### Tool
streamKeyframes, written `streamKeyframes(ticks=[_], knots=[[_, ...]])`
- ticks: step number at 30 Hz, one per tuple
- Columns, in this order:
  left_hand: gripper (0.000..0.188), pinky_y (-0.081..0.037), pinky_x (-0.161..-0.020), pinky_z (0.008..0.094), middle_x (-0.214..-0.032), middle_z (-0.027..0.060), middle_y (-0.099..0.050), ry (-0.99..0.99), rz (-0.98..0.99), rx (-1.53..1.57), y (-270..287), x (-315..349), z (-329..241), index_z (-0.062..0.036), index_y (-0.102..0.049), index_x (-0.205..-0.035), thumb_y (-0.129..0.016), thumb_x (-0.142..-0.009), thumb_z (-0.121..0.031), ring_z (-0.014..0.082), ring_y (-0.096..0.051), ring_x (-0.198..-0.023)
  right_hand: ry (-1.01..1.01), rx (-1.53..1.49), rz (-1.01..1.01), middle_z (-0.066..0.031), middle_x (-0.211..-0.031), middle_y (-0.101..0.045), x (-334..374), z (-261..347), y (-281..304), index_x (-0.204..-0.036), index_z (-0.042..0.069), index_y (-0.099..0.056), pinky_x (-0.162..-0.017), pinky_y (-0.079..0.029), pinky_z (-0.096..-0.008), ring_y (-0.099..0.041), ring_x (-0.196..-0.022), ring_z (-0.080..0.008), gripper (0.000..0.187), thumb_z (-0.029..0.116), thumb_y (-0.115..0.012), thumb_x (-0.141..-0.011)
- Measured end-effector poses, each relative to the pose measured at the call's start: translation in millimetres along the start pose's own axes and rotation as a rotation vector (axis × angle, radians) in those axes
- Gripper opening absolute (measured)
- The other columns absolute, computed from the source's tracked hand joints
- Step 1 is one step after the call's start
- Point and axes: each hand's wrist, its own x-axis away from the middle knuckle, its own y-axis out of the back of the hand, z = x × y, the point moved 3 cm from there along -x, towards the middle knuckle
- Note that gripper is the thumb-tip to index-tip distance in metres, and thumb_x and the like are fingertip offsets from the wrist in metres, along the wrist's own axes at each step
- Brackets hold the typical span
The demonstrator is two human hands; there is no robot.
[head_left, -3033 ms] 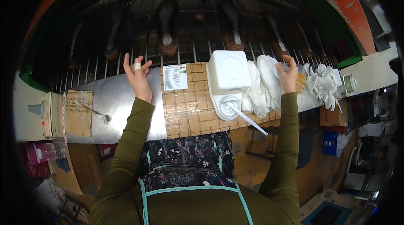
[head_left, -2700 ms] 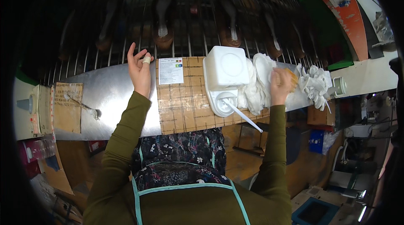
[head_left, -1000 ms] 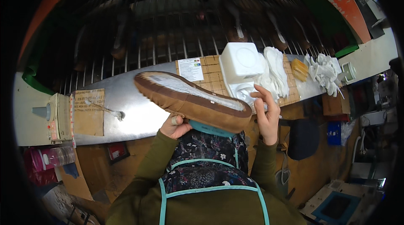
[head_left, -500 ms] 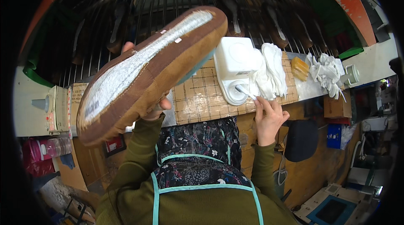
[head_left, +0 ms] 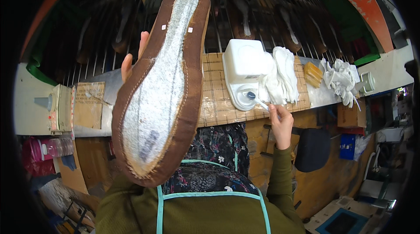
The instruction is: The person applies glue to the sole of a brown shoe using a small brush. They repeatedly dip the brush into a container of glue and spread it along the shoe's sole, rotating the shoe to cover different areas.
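My left hand holds up a brown shoe upper with its underside facing me; most of the hand is hidden behind it, with fingertips showing at the left edge. A whitish, woven-looking insole fills the middle of that underside, inside a brown margin. My right hand pinches the white handle of a small brush. The brush's dark head is at the round opening of a white plastic dispenser, which stands on the bench.
White gloves lie right of the dispenser, then a yellow block and more crumpled gloves. Behind the bench runs a rack of metal bars carrying several brown shoes. A dark chair stands below right.
The shoe upper has turned from a slant to nearly upright, its underside now facing me fully. My right hand has shifted slightly right and down, with the brush still at the opening.
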Motion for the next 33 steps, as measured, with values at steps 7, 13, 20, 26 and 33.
streamKeyframes(ticks=[7, 13, 20, 26, 33], knots=[[0.056, -0.045, -0.104, 0.0408, -0.149, 0.0221, -0.017, -0.690, 0.436, -1.019, 46, 6, 26, -0.0155, -0.028, -0.136, -0.056, -0.089, -0.007, 0.0372, -0.029, -0.136, -0.357, -0.824, 0.362, 0.0024, -0.067, -0.056, 7, -36, -20, -0.089, 0.002, -0.065, -0.054, -0.034, -0.0196, -0.047, -0.061, -0.0033, 0.017, 0.019, -0.062, -0.092], [0.049, -0.034, -0.109, 0.0512, -0.146, 0.0189, -0.033, -0.773, 0.544, -1.208, 113, -11, 38, -0.0188, -0.046, -0.121, -0.072, -0.080, -0.014, 0.0450, -0.027, -0.136, 0.223, -0.115, -0.229, -0.0020, -0.078, -0.064, 17, 16, -13, -0.088, 0.006, -0.070, -0.069, -0.034, -0.0260, -0.055, -0.069, -0.0100, 0.011, 0.010, -0.075, -0.079], [0.043, -0.040, -0.103, 0.0555, -0.140, 0.0165, -0.043, -1.143, 0.689, -1.199, 70, -14, 40, -0.0199, -0.050, -0.113, -0.074, -0.077, -0.017, 0.0517, -0.036, -0.128, 0.738, 0.094, -0.659, -0.0020, -0.091, -0.061, 44, 123, 12, -0.093, 0.011, -0.074, -0.074, -0.034, -0.0289, -0.052, -0.074, -0.0148, 0.027, 0.003, -0.079, -0.068], [0.039, -0.041, -0.102, 0.0565, -0.139, 0.0146, -0.044, -1.112, 0.750, -1.229, 53, 0, 29, -0.0230, -0.052, -0.109, -0.072, -0.077, -0.012, 0.0510, -0.038, -0.127, 0.484, -0.543, -0.098, -0.0064, -0.100, -0.057, 44, 128, -21, -0.096, 0.002, -0.073, -0.058, -0.040, -0.0187, -0.051, -0.068, -0.0068, 0.017, 0.001, -0.070, -0.080], [0.041, -0.048, -0.095, 0.0562, -0.136, 0.0119, -0.047, -1.217, 0.834, -1.334, 43, 12, 23, -0.0269, -0.052, -0.108, -0.071, -0.076, -0.012, 0.0530, -0.041, -0.123, 0.512, -0.571, -0.152, -0.0044, -0.095, -0.055, 16, 142, -34, -0.097, 0.001, -0.072, -0.058, -0.040, -0.0198, -0.050, -0.076, -0.0085, 0.016, 0.003, -0.069, -0.082]])
